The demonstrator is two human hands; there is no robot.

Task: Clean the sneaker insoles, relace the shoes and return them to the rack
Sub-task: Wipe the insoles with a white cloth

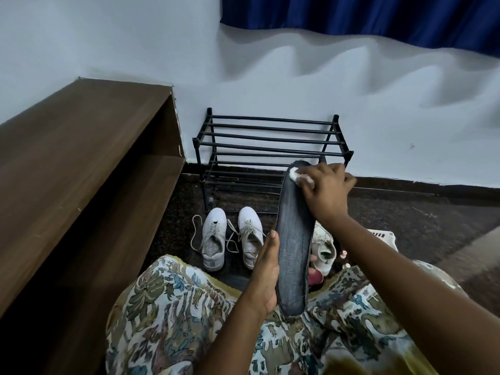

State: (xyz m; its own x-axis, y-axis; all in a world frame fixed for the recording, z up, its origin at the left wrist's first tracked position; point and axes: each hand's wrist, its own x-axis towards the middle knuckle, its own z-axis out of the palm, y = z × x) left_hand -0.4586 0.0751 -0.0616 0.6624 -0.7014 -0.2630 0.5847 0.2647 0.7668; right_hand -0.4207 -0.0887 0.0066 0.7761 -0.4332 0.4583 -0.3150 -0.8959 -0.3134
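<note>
A long dark grey insole [293, 239] stands upright in front of me. My left hand [266, 272] holds it near its lower end, thumb up along its left edge. My right hand [326, 189] pinches a small white wipe [377, 175] and presses it on the insole's top end. Two white sneakers [213, 239] [250, 234] sit side by side on the dark floor with loose laces. A third pale sneaker [323, 247] shows partly behind the insole. The black metal shoe rack [270, 147] stands bare against the wall.
A brown wooden bench or cabinet [81, 158] runs along the left. A white slotted basket [384, 236] peeks out behind my right forearm. Something dark red [316, 278] lies below the third sneaker. My patterned-cloth lap fills the bottom. A blue curtain [378, 14] hangs above.
</note>
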